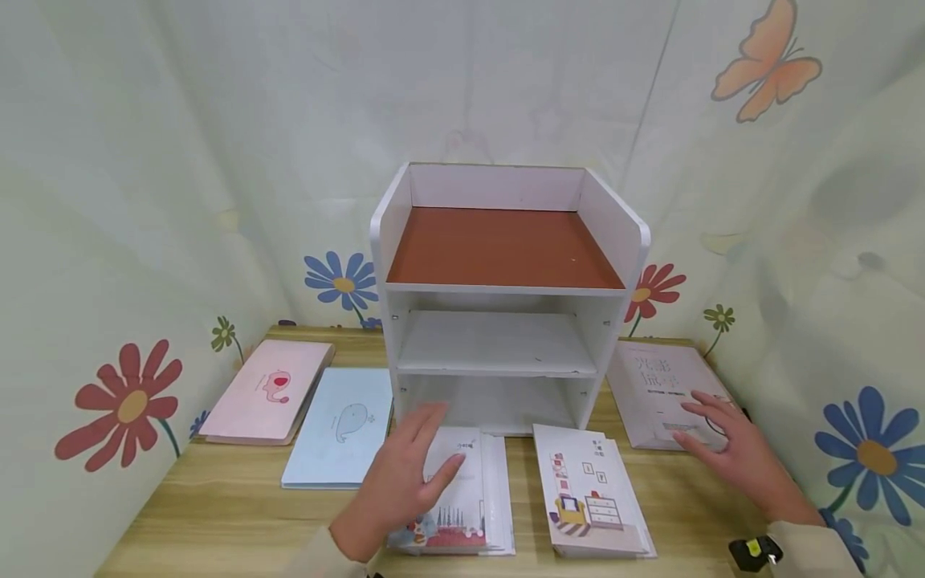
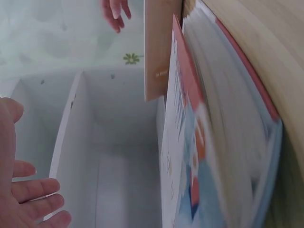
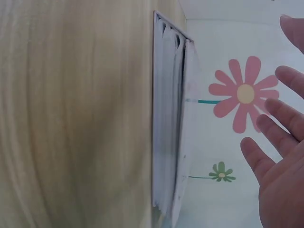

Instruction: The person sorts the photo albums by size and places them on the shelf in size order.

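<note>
My left hand [image 1: 401, 474] hovers with fingers spread over a thick white book [image 1: 462, 514] with a drawn fence and red plants on its cover. In the left wrist view that book [image 2: 190, 137] lies beside the fingers, its page edges showing. At the right, my right hand [image 1: 744, 461] is held out, fingers apart, over a pale pinkish book [image 1: 654, 393] with large lettering. The right wrist view shows this book's [image 3: 171, 123] page side, with the hand above its cover. Neither hand holds anything. Between the hands lies another white book [image 1: 588, 498] picturing a yellow armchair and drawers.
A white shelf unit [image 1: 499, 371] with a brown top board [image 1: 499, 249] stands at the back middle. Left of it lie a light blue book [image 1: 347, 425] with a whale and a pink book [image 1: 267, 393] with an elephant. Flowered curtains [image 1: 94, 241] enclose the wooden table [image 1: 217, 514].
</note>
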A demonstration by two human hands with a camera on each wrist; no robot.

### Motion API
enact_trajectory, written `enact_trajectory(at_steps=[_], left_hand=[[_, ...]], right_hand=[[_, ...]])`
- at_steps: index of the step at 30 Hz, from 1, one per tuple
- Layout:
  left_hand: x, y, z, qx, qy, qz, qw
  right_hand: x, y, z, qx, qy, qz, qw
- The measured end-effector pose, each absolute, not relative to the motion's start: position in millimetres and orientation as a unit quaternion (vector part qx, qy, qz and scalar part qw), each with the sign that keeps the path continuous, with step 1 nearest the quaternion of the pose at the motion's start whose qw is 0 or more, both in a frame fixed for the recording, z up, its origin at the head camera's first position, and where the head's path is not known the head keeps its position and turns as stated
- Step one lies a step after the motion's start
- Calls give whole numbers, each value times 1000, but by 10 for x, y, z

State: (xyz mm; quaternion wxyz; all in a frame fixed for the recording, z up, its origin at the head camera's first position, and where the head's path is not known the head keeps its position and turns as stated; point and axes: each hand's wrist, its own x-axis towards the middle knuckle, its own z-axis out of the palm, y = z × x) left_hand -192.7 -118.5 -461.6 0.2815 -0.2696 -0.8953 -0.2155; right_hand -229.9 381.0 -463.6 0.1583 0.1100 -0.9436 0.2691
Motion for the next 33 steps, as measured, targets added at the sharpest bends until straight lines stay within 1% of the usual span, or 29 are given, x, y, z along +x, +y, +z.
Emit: enact_trajectory(at_steps=[4,8,11,15,19,28,33], left_hand=[[-1930,-1058,-4616,-272,-897,-241,253],[-1944,-937,-4631,-281,-888,-273,243],[-1960,-846,-4655,-286,-883,-302,215],[-1982,-724,-4687,-277,-887,-334,157],[-2009,-609,-4696,-270,-887,-357,116],[-2118,-377,-4706,-276,-882,-377,61],[-2179,-235,-4699,-274,-870,-409,28]], right_hand=[[-2294,3854,-4687,107,-942,278,155],[-2295,3899,-4744,102,-943,275,155],[-2299,3927,-4789,100,-942,276,162],[-2311,3965,-4848,95,-940,280,171],[-2324,4016,-4906,88,-938,282,179],[-2303,4086,-4960,81,-925,297,222],[-2305,4107,-4937,60,-932,287,211]])
